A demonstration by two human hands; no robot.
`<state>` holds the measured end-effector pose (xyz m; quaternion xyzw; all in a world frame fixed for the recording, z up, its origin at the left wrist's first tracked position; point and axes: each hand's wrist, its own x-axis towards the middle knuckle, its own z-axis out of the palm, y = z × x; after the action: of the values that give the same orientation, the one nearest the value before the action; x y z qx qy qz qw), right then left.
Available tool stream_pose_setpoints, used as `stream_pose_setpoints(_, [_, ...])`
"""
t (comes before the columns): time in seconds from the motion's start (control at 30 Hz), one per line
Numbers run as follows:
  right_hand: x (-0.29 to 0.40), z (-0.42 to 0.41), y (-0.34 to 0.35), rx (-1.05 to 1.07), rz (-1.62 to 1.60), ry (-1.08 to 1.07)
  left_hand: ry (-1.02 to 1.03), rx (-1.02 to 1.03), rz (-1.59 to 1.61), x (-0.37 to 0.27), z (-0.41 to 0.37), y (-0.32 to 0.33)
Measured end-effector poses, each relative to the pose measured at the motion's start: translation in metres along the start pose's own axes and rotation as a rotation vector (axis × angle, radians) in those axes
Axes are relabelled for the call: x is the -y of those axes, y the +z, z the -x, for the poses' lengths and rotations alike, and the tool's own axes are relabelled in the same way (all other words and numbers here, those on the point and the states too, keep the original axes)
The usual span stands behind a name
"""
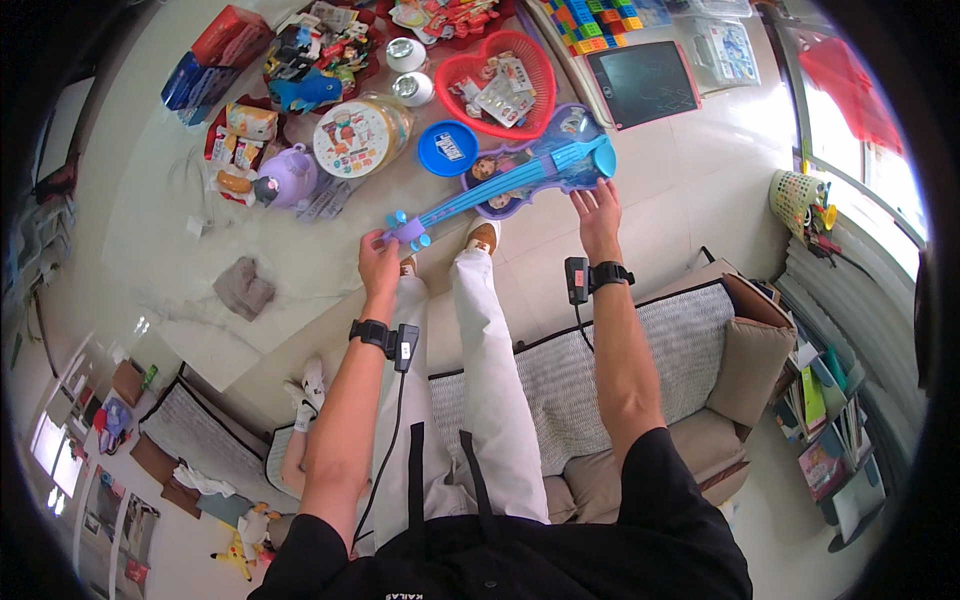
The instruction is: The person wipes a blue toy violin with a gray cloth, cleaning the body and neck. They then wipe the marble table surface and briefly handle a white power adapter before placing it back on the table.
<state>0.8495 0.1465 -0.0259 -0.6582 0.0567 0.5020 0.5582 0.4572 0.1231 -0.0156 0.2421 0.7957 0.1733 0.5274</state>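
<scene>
A purple and blue toy violin (495, 184) with cartoon figures on its body lies slanted across the front edge of a pale marble-look table (300, 300). My left hand (381, 253) grips its purple headstock beside the light blue pegs. At the broad end, by the round blue chin-rest part, my right hand (598, 204) is palm up with its fingers spread, the fingertips at the body's edge. Whether they bear any weight cannot be told. Just behind the violin are a round blue lid (448, 148) and a red heart-shaped basket (549, 90) with small packets.
Round tub (352, 139), purple kettle-shaped toy (289, 178), two white jars, snack trays and a grey cloth (244, 288) stand or lie on the table. A drawing tablet (643, 84) and toy bricks (592, 26) are at the back right. A sofa (562, 382) is behind my legs; another person's feet show at left.
</scene>
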Motion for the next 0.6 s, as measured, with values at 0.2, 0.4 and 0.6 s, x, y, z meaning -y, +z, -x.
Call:
stream_pose_setpoints(0.2, [-0.002,-0.009,-0.014,0.055,0.014,0.004,-0.047,-0.069,0.072,-0.011,0.009,0.005])
stream_pose_setpoints(0.4, [0.003,-0.003,-0.019,0.186,-0.069,0.031,0.156,0.014,-0.225,0.008,-0.005,-0.006])
stream_pose_setpoints(0.6, [0.045,0.08,-0.075,0.303,0.068,-0.139,0.333,0.444,-0.667,0.006,0.045,-0.034])
